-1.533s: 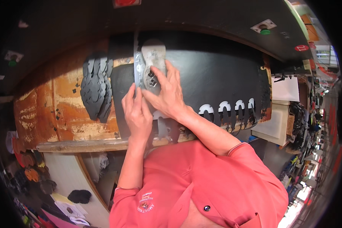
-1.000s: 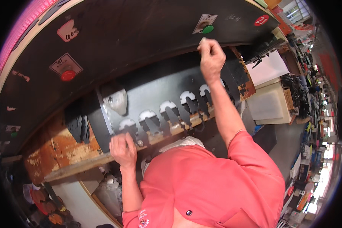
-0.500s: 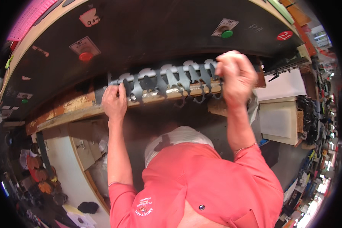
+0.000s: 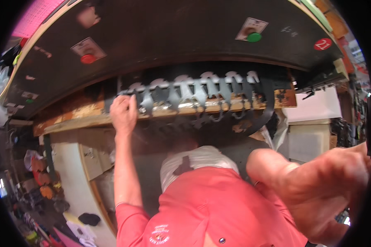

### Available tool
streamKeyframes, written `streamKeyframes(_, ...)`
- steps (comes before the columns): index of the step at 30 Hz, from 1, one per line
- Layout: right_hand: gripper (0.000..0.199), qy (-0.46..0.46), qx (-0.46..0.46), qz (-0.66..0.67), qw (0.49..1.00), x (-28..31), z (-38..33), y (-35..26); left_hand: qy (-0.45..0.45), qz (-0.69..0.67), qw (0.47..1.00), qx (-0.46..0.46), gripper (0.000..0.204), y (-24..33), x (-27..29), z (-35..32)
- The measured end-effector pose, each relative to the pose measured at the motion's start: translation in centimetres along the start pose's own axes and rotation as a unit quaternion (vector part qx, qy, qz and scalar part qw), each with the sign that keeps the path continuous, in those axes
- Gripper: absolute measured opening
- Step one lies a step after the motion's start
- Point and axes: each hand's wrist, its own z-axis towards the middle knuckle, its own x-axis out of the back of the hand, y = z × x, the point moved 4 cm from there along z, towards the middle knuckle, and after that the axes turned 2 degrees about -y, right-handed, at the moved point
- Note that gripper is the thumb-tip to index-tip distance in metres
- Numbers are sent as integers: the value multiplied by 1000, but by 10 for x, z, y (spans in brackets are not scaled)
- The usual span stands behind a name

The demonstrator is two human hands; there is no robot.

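Note:
A dark grey sheet [image 4: 175, 99] with a row of repeated cut-outs lies along a bench ledge below a black panel. Pale patches show through its holes, and its lower edge hangs in loops. At the sheet's left end is my left hand [image 4: 123, 113], its fingers bent and closed on that end; the fingertips are partly hidden. My right hand [image 4: 329, 185] is raised large and close at the right edge, away from the sheet. Its fingers are blurred and cut off by the dark rim, so what they hold, if anything, does not show.
The black panel [image 4: 169, 37] carries a red button [image 4: 87, 58] and a green button [image 4: 254, 37]. A wooden ledge [image 4: 76, 123] runs in front of it. White cabinets stand below at both sides, and a pink perforated basket [image 4: 35, 18] is at the upper left.
My right hand has left the sheet's right end and swung down and right, close to the view. A long dark strip now shows there, curving down. My left hand has stayed put.

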Motion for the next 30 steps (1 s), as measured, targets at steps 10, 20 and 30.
streamKeyframes(10,31,-90,24,1,996,-9,-29,-2,1,57,998,-23,15,21,4,-1)
streamKeyframes(20,37,-132,-3,-53,990,1,-57,32,-24,33,999,-10,19,21,2,-16)
streamKeyframes(30,43,-171,-23,-76,982,-5,-35,104,-58,8,998,28,24,33,9,-4)
